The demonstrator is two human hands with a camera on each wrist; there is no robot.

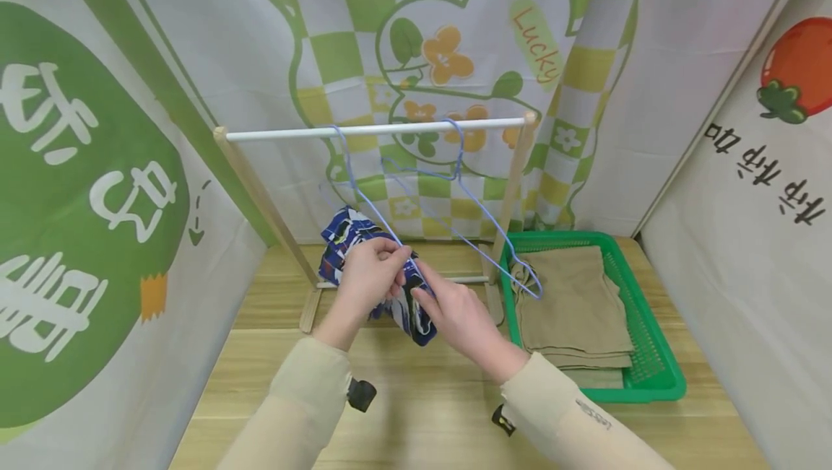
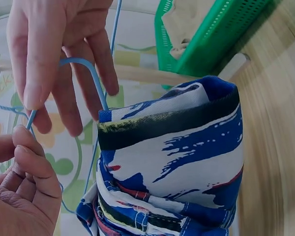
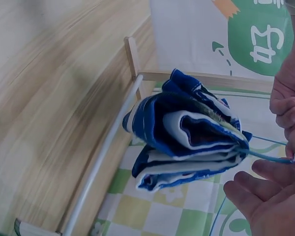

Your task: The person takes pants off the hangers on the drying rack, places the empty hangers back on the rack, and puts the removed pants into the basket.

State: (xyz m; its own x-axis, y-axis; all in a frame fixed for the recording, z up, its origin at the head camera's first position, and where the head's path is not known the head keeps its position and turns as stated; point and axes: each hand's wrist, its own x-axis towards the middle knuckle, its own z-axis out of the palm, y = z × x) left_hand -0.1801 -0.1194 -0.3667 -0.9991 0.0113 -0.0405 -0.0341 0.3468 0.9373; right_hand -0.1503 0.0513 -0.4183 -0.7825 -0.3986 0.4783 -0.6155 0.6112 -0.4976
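A folded garment (image 1: 347,228) with a blue, white and black pattern hangs over a blue wire clothes hanger (image 2: 95,81), whose hook sits on the rack's rod. My left hand (image 1: 365,275) pinches the hanger's sloping wire between thumb and fingertips. Close to its lower end, my right hand (image 1: 464,311) holds the wire with the thumb on one side and fingers on the other. In the right wrist view the garment (image 3: 157,128) shows its layered folds, gathered at the hanger's bend. Part of the garment is hidden behind my left hand in the head view.
A white rod (image 1: 403,128) tops the wooden-legged rack. A second blue hanger (image 1: 484,209), bare, hangs to the right, its corner over a green basket (image 1: 672,383). Folded brown cloth (image 1: 572,304) lies inside. Printed curtains (image 1: 364,58) enclose the wooden table (image 1: 416,427).
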